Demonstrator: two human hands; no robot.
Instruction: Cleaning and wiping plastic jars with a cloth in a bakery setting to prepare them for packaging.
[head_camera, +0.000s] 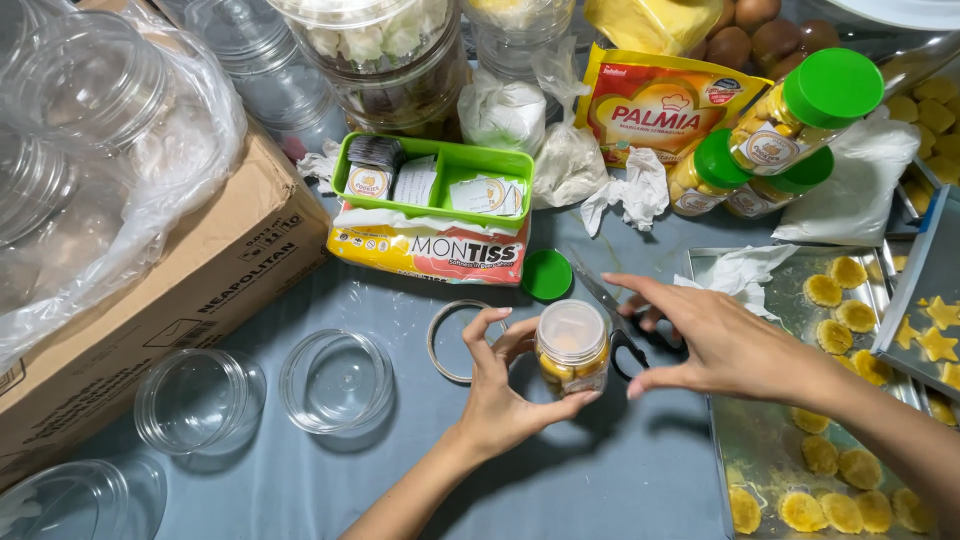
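My left hand (498, 390) grips a small clear plastic jar (572, 348) filled with yellow cookies, upright on the grey table, its mouth covered by a pale seal and no lid on it. My right hand (715, 340) is spread open just right of the jar, hovering over black-handled scissors (618, 325). A loose green lid (547, 274) lies just behind the jar. A roll of clear tape (445, 340) lies left of my left hand.
A metal tray (770, 440) with several yellow cookies sits at right. Green-lidded filled jars (800, 120) lie at the back right. A green tray of round labels (435, 180) rests on a tissue pack. Two empty clear jars (335, 380) and a cardboard box (160, 290) are at left.
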